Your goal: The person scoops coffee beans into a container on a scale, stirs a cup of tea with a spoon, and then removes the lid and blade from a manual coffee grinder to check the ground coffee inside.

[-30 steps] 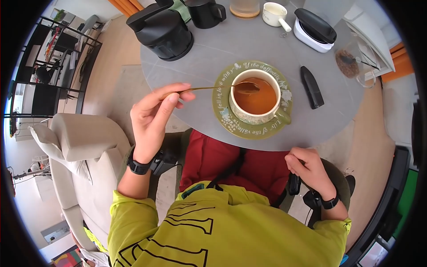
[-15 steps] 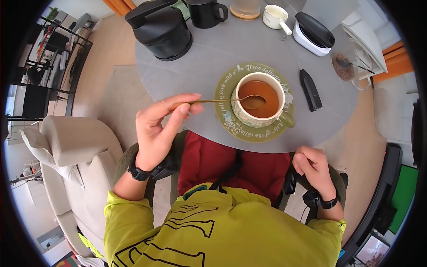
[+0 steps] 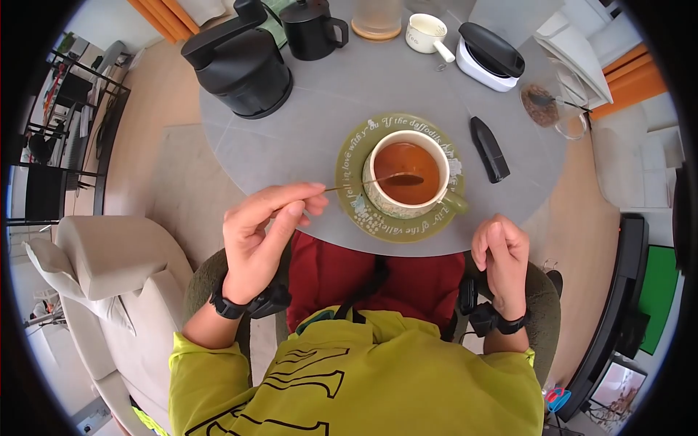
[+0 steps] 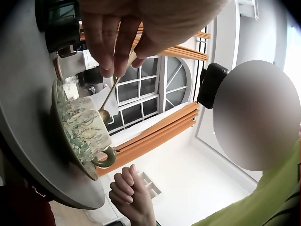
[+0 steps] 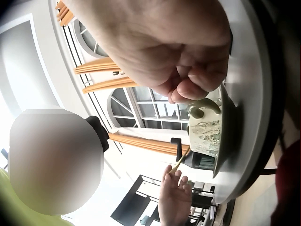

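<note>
My left hand (image 3: 258, 232) pinches a thin gold-coloured spoon (image 3: 350, 185) by its handle between thumb and fingers. The spoon's bowl (image 4: 104, 114) hangs close by the cup's rim in the left wrist view, and overlaps the brown tea (image 3: 396, 163) in the head view. The cream floral cup (image 5: 205, 134) has a green handle (image 3: 456, 202) and stands on a green saucer (image 3: 352, 156) with white lettering. By the table's front edge, right of the cup, my right hand (image 3: 503, 254) is raised with loosely curled fingers and holds nothing.
A black kettle (image 3: 243, 76) and a black lidded pot (image 3: 309, 33) stand at the back left of the grey table (image 3: 320, 131). Behind the cup are a small white pan-like cup (image 3: 425, 35) and a black-and-white case (image 3: 488, 62). A black oblong object (image 3: 488, 149) lies right of the saucer.
My right hand has risen from beside my lap toward the table edge, its palm side turning inward. The left hand keeps the spoon over the cup, with small shifts. The head view has shifted.
</note>
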### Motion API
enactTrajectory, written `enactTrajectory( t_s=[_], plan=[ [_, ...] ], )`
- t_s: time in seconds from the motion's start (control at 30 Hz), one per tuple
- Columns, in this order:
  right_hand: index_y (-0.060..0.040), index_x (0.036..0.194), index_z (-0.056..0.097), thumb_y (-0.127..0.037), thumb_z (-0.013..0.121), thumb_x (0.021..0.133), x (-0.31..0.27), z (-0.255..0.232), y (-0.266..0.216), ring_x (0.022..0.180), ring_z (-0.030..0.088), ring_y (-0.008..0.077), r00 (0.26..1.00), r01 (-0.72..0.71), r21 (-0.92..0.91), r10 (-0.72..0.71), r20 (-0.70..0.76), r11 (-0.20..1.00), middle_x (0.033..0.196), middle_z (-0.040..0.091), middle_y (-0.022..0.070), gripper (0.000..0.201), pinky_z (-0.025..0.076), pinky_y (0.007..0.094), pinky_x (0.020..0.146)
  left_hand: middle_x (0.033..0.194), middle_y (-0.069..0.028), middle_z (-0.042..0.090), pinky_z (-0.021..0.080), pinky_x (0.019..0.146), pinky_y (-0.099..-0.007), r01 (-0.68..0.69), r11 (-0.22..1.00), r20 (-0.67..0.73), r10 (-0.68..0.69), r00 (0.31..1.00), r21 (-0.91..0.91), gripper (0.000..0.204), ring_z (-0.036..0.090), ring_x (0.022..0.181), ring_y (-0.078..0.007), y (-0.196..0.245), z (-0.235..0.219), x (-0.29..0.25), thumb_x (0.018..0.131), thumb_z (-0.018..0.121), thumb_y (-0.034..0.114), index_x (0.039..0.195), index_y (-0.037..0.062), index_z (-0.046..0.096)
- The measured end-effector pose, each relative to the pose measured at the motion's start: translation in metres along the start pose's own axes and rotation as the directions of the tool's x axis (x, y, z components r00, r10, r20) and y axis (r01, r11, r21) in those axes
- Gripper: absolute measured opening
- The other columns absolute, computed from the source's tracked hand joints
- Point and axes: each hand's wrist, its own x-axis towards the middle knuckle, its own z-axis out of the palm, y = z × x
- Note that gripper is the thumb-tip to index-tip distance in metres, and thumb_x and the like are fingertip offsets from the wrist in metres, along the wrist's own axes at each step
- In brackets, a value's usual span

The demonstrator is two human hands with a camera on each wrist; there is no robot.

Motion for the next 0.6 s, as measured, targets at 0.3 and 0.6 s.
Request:
enactTrajectory(
  t_s=[0.3,0.6],
  plan=[
    [-0.0019,0.098,0.057,-0.016,0.048,0.1,0.016,0.016,-0.013,0.051,0.039,0.0027,0.994,-0.026,-0.093,0.016,-0.109,0.995,0.062,0.048,-0.0023,0.017,0.03,0.019,0.047,0.093,-0.0137,0.069,0.052,0.07,-0.026,0.066,0.995,-0.023,-0.068,0.997,-0.078,0.022,0.066,0.082,-0.017,0.004,-0.001,-0.001,0.096,0.049,0.003,0.111,-0.0044,0.063],
    [0.0014,0.103,0.059,-0.011,0.062,0.09,0.028,0.01,-0.016,0.054,0.035,0.0042,0.993,-0.062,-0.313,0.088,0.072,0.948,0.063,0.043,-0.0009,0.018,0.03,0.0223,0.047,0.084,-0.0106,0.066,0.045,0.063,-0.0244,0.172,0.939,-0.226,-0.244,0.943,-0.296,0.027,0.061,0.07,-0.015,0.006,-0.015,0.01,0.099,0.048,0.02,0.111,-0.001,0.059]
  ],
)
